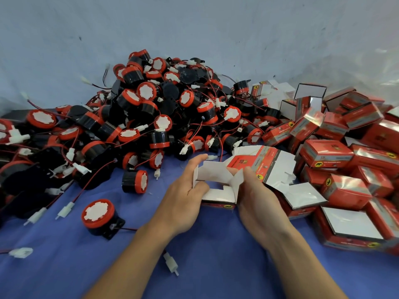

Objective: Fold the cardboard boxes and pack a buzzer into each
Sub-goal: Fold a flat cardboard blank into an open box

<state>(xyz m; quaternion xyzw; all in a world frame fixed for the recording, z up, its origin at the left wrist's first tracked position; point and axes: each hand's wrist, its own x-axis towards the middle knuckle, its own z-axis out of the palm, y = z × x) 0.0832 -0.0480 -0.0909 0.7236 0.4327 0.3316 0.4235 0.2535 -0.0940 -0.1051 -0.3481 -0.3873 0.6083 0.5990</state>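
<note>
a heap of buzzers (151,108), too many to count, lies left on the blue cloth (216,266). two loose buzzers (98,216) sit just in front of it. one half-folded box (218,196) is at centre: the left hand (183,203) grips its left wall and the right hand (259,203) pinches its right flap. folded boxes (345,156), uncountable, pile up on the right.

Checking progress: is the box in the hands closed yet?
Open and empty: the box has flaps unfolded, white inside showing, nothing in it.
</note>
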